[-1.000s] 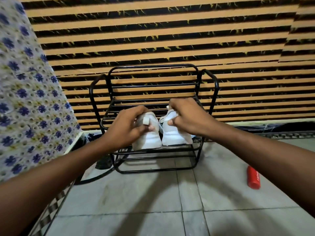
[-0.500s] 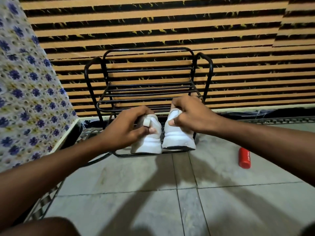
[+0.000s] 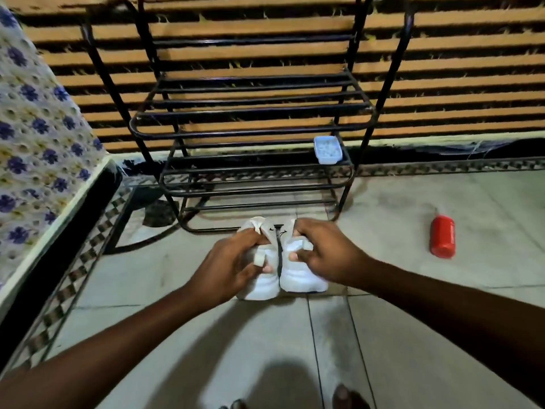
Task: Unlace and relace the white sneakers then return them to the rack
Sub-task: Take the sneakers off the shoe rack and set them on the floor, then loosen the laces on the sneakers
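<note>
Two white sneakers are side by side, heels toward me, over the tiled floor just in front of the black metal rack (image 3: 253, 131). My left hand (image 3: 233, 264) grips the left sneaker (image 3: 261, 283) at its heel collar and pull tab. My right hand (image 3: 324, 255) grips the right sneaker (image 3: 300, 278) at its collar. The laces and toes are hidden behind my hands. I cannot tell whether the soles touch the floor.
A small pale blue lidded box (image 3: 328, 149) sits on the rack's lower shelf at the right. A red bottle (image 3: 441, 240) lies on the floor to the right. A bed with a flowered cover (image 3: 38, 137) stands at the left. My toes (image 3: 345, 397) show at the bottom edge.
Both hands have drawn the sneakers off the rack's lower shelf and down toward the floor in front of it. The view has tilted down and closer.
</note>
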